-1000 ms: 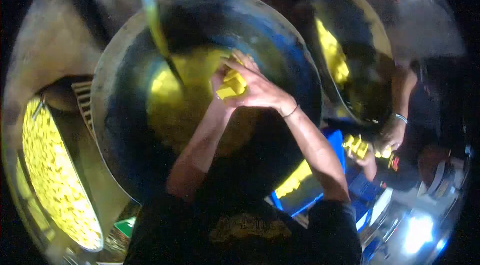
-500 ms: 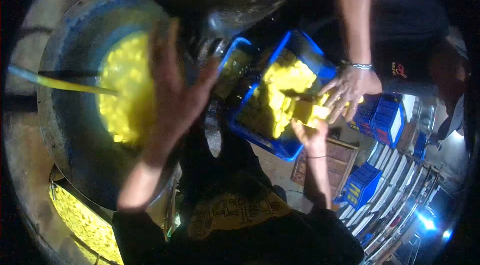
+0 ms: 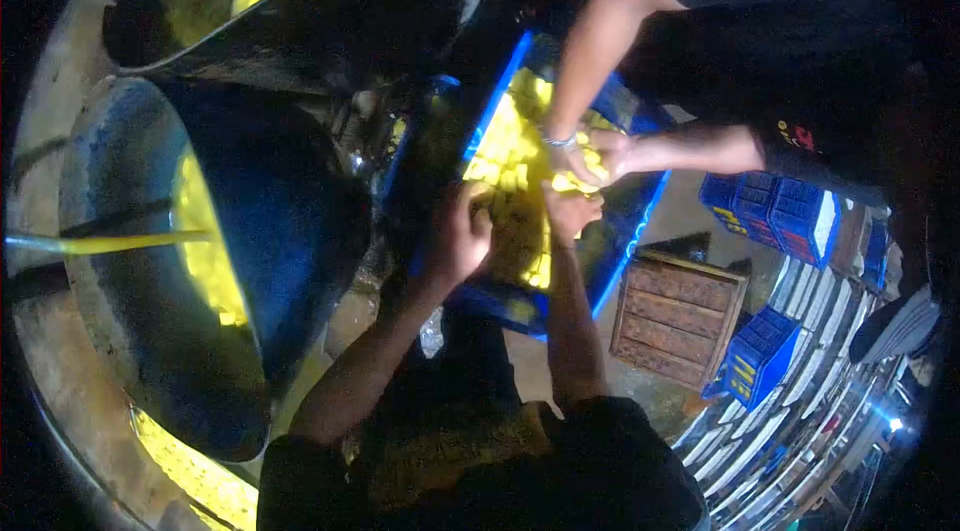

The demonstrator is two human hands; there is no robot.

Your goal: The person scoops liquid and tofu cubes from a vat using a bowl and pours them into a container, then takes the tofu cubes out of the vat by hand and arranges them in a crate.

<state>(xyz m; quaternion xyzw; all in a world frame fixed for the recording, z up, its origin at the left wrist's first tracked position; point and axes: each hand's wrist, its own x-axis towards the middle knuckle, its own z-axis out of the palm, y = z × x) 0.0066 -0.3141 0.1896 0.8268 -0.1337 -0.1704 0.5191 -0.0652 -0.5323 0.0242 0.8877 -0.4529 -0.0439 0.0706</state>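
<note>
My left hand [image 3: 466,239] is at the near left edge of a blue crate [image 3: 632,249], thumb and fingers apart, fingertips beside yellow pieces [image 3: 512,136]. No piece shows in its palm. Inside the crate, my right hand [image 3: 573,215] has its fingers curled round yellow pieces, though part of its grip is hidden. Just beyond it, a co-worker's two hands, one with a bracelet [image 3: 562,140], touch the same pieces. The yellow pieces lie heaped along the crate's left and far side.
A large dark pan [image 3: 115,261] at left holds yellow pieces in liquid, with a yellowish stick [image 3: 130,244] reaching in. Another pan [image 3: 170,21] stands at upper left. A wooden crate [image 3: 680,319], stacked blue crates [image 3: 775,216] and a blue basket [image 3: 757,359] stand at right.
The view has swung from the pan towards the blue crate. My left hand has moved from over the pan to the crate's edge. My right hand and the co-worker's hands have moved into the crate.
</note>
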